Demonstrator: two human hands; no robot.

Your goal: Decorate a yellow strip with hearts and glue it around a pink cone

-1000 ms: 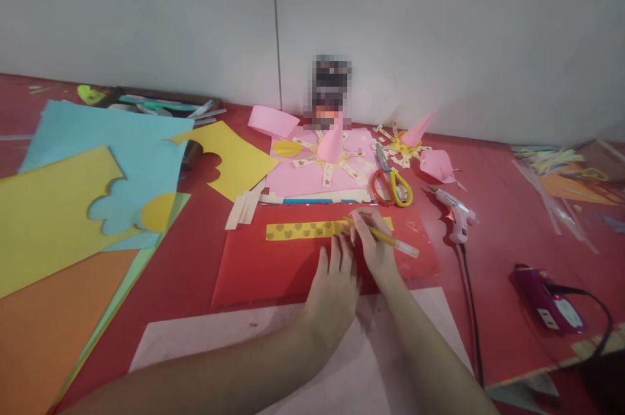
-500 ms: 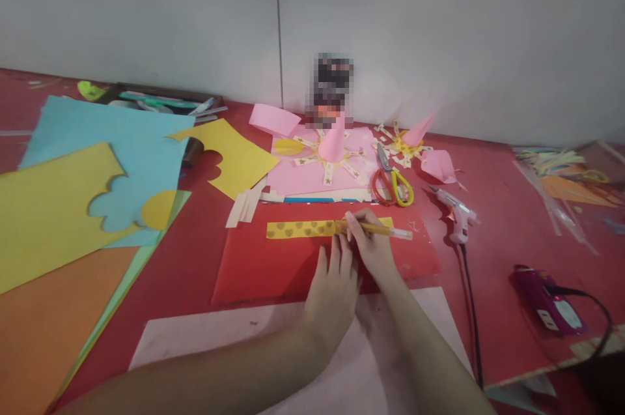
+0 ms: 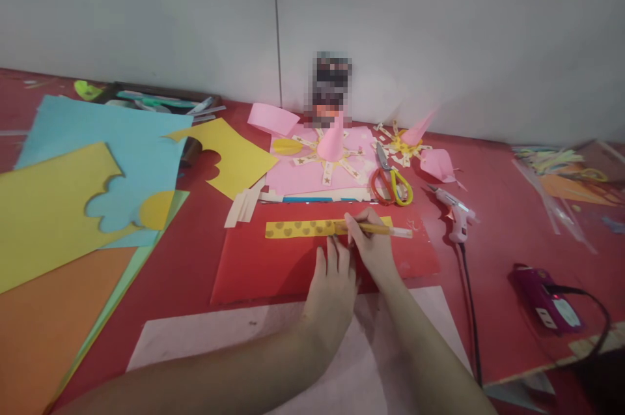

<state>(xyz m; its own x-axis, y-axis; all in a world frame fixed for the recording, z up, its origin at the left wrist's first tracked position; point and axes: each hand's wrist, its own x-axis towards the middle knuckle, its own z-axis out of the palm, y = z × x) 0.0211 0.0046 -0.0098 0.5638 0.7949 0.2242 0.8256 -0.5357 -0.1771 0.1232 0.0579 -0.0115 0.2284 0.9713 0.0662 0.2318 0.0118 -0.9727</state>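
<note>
Right hand pinched a slim golden pen over a yellow, heart-marked paper strip.
Left hand lay outstretched, gripping nothing.

Yellow strip looks like matt ppr, pen smooth plastic, scissors metal w/ plastic hdls.

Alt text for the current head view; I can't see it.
The right hand holds a gold pen over a yellow strip with heart-like marks, the left hand by its near edge. The strip lies on a red sheet; scissors and pink cones are beyond, a glue gun to the right.
</note>
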